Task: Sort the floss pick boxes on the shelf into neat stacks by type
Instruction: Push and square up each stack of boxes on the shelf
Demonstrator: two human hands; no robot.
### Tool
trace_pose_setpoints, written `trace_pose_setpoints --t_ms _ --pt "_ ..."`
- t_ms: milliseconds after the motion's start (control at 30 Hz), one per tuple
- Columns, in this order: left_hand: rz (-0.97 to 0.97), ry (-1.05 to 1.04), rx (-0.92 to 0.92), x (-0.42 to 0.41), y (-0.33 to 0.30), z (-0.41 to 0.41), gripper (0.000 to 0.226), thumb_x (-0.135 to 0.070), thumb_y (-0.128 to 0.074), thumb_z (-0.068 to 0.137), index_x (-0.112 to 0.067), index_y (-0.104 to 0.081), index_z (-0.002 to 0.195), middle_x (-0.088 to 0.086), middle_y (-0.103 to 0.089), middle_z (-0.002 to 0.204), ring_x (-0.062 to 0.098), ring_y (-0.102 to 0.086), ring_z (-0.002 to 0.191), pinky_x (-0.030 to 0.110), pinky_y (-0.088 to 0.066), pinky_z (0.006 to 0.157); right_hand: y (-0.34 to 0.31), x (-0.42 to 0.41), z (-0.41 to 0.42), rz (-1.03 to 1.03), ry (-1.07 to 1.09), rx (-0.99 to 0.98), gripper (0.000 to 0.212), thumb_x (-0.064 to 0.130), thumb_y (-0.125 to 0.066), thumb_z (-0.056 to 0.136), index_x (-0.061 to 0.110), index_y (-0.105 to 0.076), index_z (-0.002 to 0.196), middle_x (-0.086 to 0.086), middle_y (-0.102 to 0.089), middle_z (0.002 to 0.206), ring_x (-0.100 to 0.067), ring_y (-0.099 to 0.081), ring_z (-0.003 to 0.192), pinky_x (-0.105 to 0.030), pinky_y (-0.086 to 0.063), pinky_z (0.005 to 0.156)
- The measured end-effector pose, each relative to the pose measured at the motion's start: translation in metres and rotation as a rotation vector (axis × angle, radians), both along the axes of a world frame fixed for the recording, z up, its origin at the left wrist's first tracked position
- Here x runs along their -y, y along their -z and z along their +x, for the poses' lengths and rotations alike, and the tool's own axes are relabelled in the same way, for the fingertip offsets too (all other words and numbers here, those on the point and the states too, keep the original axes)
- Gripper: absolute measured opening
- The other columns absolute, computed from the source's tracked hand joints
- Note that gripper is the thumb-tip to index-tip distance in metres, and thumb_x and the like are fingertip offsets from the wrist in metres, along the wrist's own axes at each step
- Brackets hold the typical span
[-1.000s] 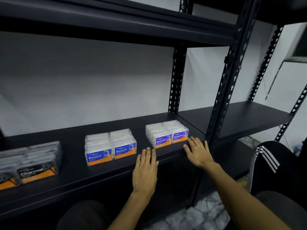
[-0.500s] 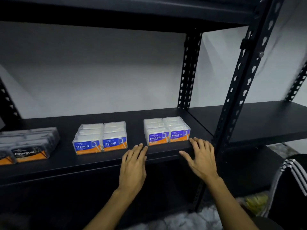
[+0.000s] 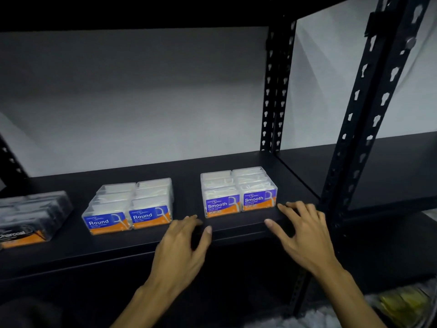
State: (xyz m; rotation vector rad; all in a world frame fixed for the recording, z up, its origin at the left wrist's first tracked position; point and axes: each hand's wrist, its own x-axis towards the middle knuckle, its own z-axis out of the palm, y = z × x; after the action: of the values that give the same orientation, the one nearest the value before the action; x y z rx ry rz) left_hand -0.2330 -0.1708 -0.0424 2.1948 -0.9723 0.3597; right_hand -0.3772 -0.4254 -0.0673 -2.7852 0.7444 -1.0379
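Both hands have spread along the shelf (image 3: pixel 71 254) edge, fingers apart, empty; Smooth stack (image 3: pixel 238 192) lies just beyond right hand (image 3: pixel 305 235), left hand (image 3: pixel 182 242) farther.

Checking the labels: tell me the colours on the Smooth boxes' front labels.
Blue above with white lettering, an orange band below, on the Smooth boxes; clearest in the head view.

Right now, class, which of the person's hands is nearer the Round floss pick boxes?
Left. The left hand rests just right of the Round floss pick boxes; the right hand is beyond the Smooth boxes.
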Motion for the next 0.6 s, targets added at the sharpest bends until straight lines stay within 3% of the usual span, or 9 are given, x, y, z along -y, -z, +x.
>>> trace_pose_setpoints --t_ms 100,200,300,400,500,600 --pt "-0.067 0.052 0.023 0.007 -0.029 0.013 0.035 -0.058 -0.055 0.089 -0.025 -0.065 0.095 -0.014 -0.064 0.094 0.005 -0.059 0.091 0.024 -0.051 0.079 -0.016 0.004 0.001 0.088 -0.024 0.004 0.067 0.077 -0.039 0.085 0.025 -0.07 0.113 0.016 -0.054 0.101 -0.01 -0.048 0.098 -0.032 -0.037 0.087" --pt "-0.028 0.134 0.067 0.025 -0.054 0.028 0.038 -0.058 -0.061 0.086 -0.027 -0.06 0.109 -0.015 -0.055 0.112 0.003 -0.05 0.106 0.014 -0.04 0.084 -0.039 0.005 0.005 0.187 0.002 -0.014 0.071 0.086 -0.042 0.076 0.03 -0.061 0.115 0.018 -0.053 0.101 -0.009 -0.05 0.1 -0.034 -0.038 0.084" --pt "0.047 0.185 0.126 0.046 -0.073 0.044 0.057 -0.067 -0.063 0.079 -0.03 -0.052 0.122 -0.013 -0.049 0.125 0.006 -0.043 0.113 0.023 -0.042 0.093 -0.063 0.005 0.009 0.288 0.011 0.003 0.081 0.08 -0.06 0.07 0.029 -0.042 0.131 0.01 -0.047 0.122 -0.013 -0.05 0.116 -0.04 -0.049 0.079" --pt "0.23 0.218 0.139 0.067 -0.088 0.061 0.081 -0.077 -0.062 0.072 -0.031 -0.042 0.136 -0.008 -0.044 0.141 0.012 -0.039 0.127 0.033 -0.038 0.103 -0.086 0.007 0.016 0.381 -0.112 -0.009 0.102 0.07 -0.074 0.066 0.028 -0.027 0.146 0.007 -0.033 0.141 -0.016 -0.04 0.133 -0.046 -0.049 0.096" --pt "0.415 0.223 0.132 0.083 -0.092 0.075 0.107 -0.088 -0.058 0.064 -0.032 -0.026 0.15 0.0 -0.036 0.153 0.022 -0.035 0.138 0.042 -0.03 0.112 -0.106 0.012 0.04 0.376 -0.253 -0.201 0.119 0.062 -0.084 0.06 0.028 -0.018 0.153 0.006 -0.023 0.154 -0.016 -0.023 0.143 -0.042 -0.033 0.115" --pt "0.498 0.263 0.017 0.092 -0.082 0.082 0.111 -0.083 -0.063 0.065 -0.031 -0.021 0.154 0.002 -0.035 0.155 0.026 -0.035 0.139 0.04 -0.029 0.113 -0.11 0.022 0.066 0.48 -0.361 -0.359 0.126 0.054 -0.09 0.057 0.03 -0.015 0.155 0.008 -0.015 0.161 -0.014 -0.016 0.147 -0.035 -0.024 0.119"
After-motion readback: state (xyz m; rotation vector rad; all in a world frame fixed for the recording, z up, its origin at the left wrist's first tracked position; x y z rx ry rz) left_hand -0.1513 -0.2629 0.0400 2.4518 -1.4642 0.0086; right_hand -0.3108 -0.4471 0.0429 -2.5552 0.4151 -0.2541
